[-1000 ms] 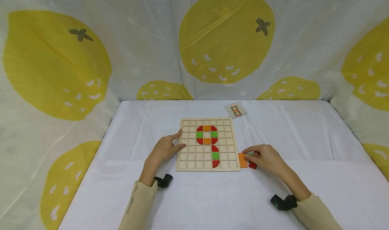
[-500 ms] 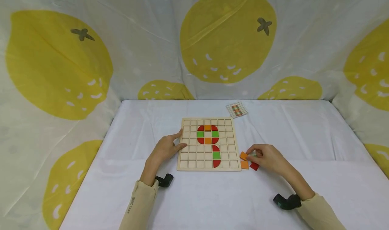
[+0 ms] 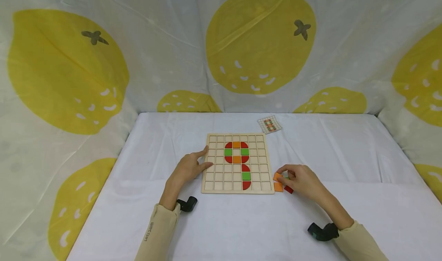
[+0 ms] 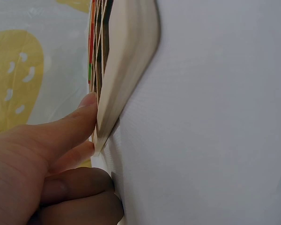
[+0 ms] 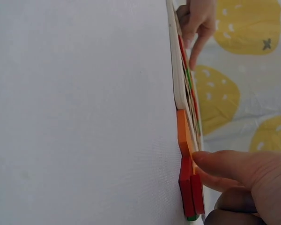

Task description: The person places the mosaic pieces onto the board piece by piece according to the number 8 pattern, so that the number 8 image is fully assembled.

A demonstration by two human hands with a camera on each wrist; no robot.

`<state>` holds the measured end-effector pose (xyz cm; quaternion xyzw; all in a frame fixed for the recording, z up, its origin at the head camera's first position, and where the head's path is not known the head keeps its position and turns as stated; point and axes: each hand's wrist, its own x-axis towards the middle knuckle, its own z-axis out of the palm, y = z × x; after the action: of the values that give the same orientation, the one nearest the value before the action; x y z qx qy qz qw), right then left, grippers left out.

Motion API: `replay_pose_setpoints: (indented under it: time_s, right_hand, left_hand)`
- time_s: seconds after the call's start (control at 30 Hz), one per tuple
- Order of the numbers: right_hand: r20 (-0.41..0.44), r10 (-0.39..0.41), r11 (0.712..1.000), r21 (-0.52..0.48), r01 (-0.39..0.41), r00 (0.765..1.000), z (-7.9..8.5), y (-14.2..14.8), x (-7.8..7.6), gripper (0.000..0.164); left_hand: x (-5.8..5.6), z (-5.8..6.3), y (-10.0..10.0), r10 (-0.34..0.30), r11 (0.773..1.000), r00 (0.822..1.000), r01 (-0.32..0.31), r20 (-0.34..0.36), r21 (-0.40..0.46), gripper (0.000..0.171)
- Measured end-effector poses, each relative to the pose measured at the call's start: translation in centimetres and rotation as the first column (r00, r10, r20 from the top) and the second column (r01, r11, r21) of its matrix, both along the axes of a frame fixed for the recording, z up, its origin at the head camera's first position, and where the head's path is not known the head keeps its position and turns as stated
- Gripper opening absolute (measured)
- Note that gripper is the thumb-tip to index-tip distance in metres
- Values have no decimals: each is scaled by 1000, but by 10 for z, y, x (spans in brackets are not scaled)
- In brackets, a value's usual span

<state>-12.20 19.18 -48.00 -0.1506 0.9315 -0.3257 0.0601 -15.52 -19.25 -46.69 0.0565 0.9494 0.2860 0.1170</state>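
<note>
A wooden grid board (image 3: 228,192) lies flat, with red rounded, orange square and green square pieces set in its cells. My left hand (image 3: 187,168) is at its left edge; in the left wrist view the straight thumb (image 4: 82,117) rests on the rim, with the lower fingers bent beside it. My right hand (image 3: 299,179) is beside the board's right edge, thumb and index finger pinching an orange tile (image 3: 276,176). Below that lies a second orange tile (image 3: 278,187). Red pieces (image 5: 186,185) and a green piece (image 3: 286,174) sit partly hidden under the right hand.
Behind the board's far right corner lies a small card (image 3: 270,124) printed with a coloured grid pattern. A white cloth (image 3: 221,230) covers the table, and a lemon-print curtain (image 3: 179,42) hangs behind and at both sides. Each wrist carries a black device (image 3: 323,231).
The upper orange tile has been turned and slid a little away from the board's edge, apart from the lower one. The right hand shifted slightly with it; the left hand stays at the board.
</note>
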Motion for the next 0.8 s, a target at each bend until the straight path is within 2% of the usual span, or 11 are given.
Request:
replay_pose_setpoints:
  time_s: [0.13, 0.43, 0.6, 0.8]
  right_hand:
    - [-23, -13, 1000, 20, 13, 1000, 2, 3, -1, 20]
    - [-9, -15, 1000, 15, 15, 1000, 3, 3, -1, 23]
    - [-28, -50, 998, 37, 51, 998, 6, 8, -1, 25]
    - [-3, -73, 997, 31, 73, 997, 7, 12, -3, 24]
  left_hand:
    - [0, 0, 0, 1, 1000, 1000, -1, -5, 1, 73]
    - [1, 1, 0, -6, 1000, 1000, 6, -4, 6, 72]
    - [0, 2, 0, -8, 1000, 1000, 8, -6, 6, 73]
    - [0, 1, 0, -3, 1000, 1000, 3, -1, 4, 73]
